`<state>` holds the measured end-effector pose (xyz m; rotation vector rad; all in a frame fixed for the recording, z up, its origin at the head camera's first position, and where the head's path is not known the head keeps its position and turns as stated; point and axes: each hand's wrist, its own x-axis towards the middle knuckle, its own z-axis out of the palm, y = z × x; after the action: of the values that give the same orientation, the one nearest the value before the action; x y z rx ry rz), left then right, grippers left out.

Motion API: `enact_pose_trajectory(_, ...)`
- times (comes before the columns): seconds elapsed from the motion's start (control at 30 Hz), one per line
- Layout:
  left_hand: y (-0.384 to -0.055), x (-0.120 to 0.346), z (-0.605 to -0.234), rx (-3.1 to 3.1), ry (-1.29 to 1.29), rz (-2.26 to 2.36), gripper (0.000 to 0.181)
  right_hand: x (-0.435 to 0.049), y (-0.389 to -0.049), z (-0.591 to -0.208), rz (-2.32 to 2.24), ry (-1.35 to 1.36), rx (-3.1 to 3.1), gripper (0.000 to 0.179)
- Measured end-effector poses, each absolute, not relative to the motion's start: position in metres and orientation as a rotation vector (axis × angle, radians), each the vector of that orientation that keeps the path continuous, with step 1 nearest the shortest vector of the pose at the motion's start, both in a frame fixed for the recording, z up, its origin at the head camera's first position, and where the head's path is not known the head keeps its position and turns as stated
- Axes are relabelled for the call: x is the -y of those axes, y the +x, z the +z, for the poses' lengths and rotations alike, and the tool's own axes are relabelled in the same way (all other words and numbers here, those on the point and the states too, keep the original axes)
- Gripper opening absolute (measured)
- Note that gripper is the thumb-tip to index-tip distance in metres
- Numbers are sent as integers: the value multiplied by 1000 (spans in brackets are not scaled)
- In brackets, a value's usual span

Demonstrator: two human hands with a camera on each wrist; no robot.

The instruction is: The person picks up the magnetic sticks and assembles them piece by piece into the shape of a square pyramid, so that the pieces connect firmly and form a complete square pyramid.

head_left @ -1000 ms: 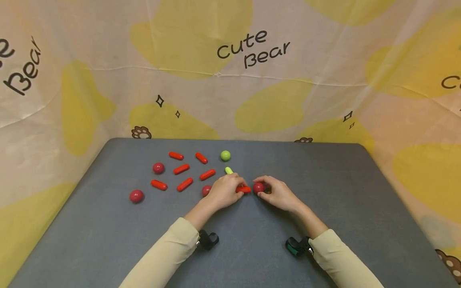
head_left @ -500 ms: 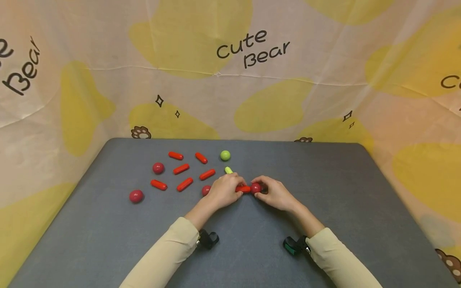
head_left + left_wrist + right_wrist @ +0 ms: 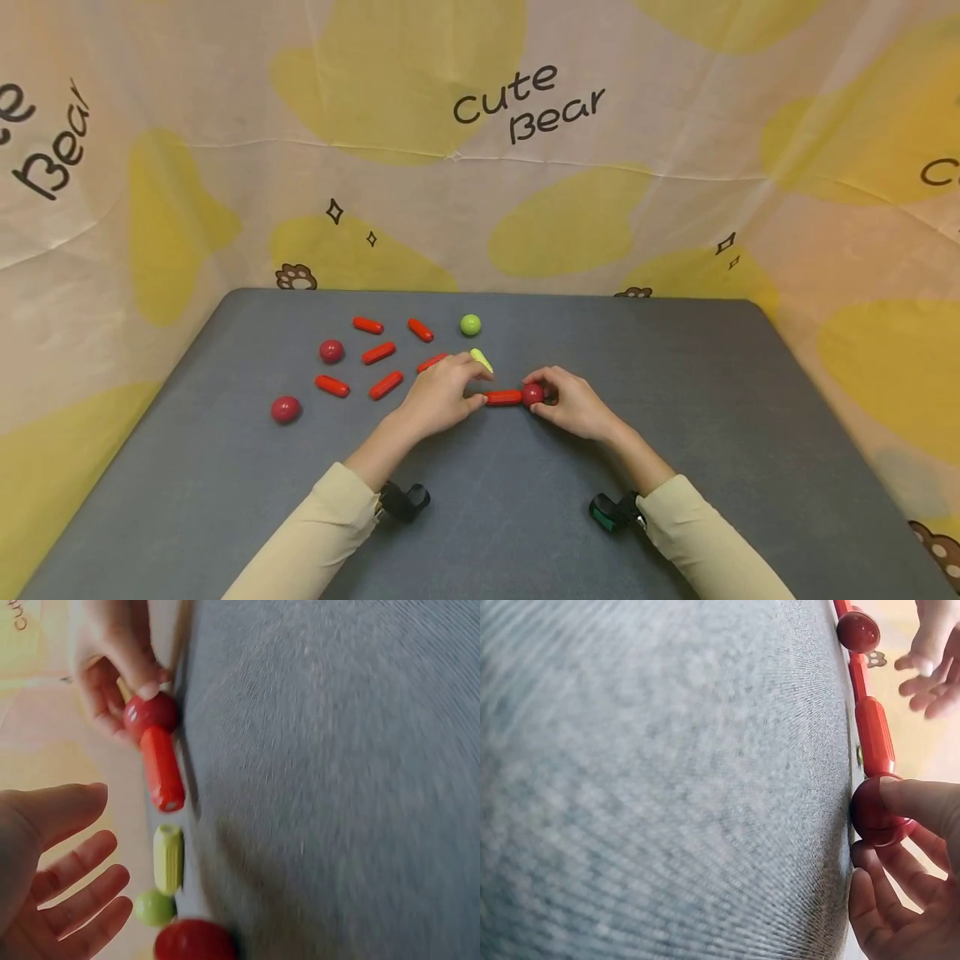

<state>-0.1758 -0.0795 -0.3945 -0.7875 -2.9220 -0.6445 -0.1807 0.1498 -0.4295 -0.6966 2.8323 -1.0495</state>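
My right hand (image 3: pixel 577 404) pinches a red ball (image 3: pixel 532 393) between thumb and fingers on the grey table. Joined end to end with that ball is a ribbed red stick (image 3: pixel 503 398), lying level and pointing left. My left hand (image 3: pixel 441 398) is just off the stick's free end, thumb and fingers spread and holding nothing; the left wrist view shows the gap between this hand and the stick (image 3: pixel 163 771). A yellow-green stick (image 3: pixel 482 360) lies just beyond the left fingertips. Another red ball (image 3: pixel 196 941) is hidden behind the left hand in the head view.
Several loose red sticks (image 3: pixel 386 385) are scattered at the back left of the table (image 3: pixel 495 517). Two red balls (image 3: pixel 285 409) lie at their left, and a green ball (image 3: pixel 470 325) sits near the back edge. A printed cloth (image 3: pixel 420 217) rises behind the table.
The right hand brought its red ball left against the red stick's end. The left hand then let go of the stick and drew back to the left, fingers opening.
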Motion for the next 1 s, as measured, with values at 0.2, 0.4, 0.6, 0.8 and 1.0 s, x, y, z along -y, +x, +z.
enact_pose_trajectory(0.2, -171, 105, -394, 2910, -697, -725, 27, -150, -179, -428, -1046, -672, -2820, 33)
enact_pose_trajectory(0.4, -169, 126, -402, 2905, -603, -780, 31, -151, -179, -428, -1046, -673, -2818, 33)
enact_pose_trajectory(0.6, -167, 134, -408, 2905, -562, -811, 36, -152, -180, -429, -1039, -675, -2819, 32)
enact_pose_trajectory(0.8, -169, 138, -414, 2964, -502, -788, 38, -152, -180, -430, -1051, -655, -2818, 32)
enact_pose_trajectory(1.0, -172, 141, -419, 2950, -515, -792, 34, -153, -181, -431, -1054, -663, -2809, 32)
